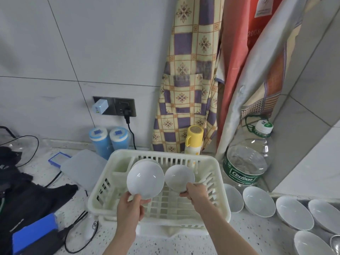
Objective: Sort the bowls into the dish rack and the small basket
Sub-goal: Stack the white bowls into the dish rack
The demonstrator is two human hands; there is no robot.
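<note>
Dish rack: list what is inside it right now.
The dish rack contains one upright bowl at the back; the left hand and right hand hold two more over it. They hide some of its floor.

I record the dish rack [217, 183] as cream moulded plastic, slatted and matt, while the larger bowl [145, 179] and smaller bowl [179, 178] held over it look like smooth white glazed ceramic with a soft gloss. The countertop [239, 242] I note as pale speckled stone, smooth, and the wall [92, 43] as large grey tiles of low sheen. The water bottle [247, 161] is clear glossy plastic; the hanging apron [187, 80] is patterned woven cloth.
</note>
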